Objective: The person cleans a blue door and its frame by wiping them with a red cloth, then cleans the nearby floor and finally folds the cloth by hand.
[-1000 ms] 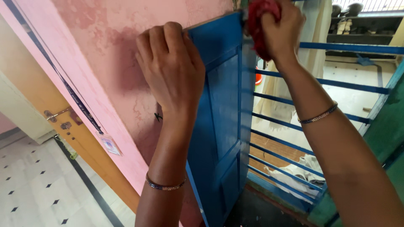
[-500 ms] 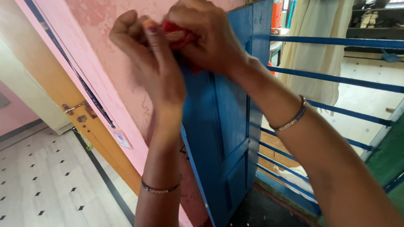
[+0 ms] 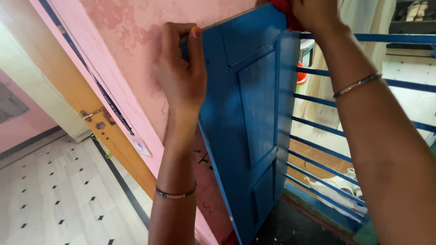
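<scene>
A blue wooden window shutter (image 3: pixel 254 113) stands swung open against a pink wall (image 3: pixel 131 54). My left hand (image 3: pixel 181 72) grips the shutter's upper left edge, fingers curled over it. At the shutter's top right corner, my right hand (image 3: pixel 315 13) holds a red cloth (image 3: pixel 284 7), pressed on the top edge; most of the cloth is hidden by the hand and the frame's edge. Both wrists wear thin bangles.
Blue horizontal window bars (image 3: pixel 363 81) run to the right of the shutter, with a cream cloth (image 3: pixel 327 90) hanging beyond them. A yellow door frame with a latch (image 3: pixel 97 115) and a dark strap carrying a card (image 3: pixel 141 145) lie left. Below is a tiled floor (image 3: pixel 54 199).
Both hands were bunched together on the red cloth at the shutter's top left. Now the right hand has carried the cloth to the top right corner and the left grips the shutter's edge.
</scene>
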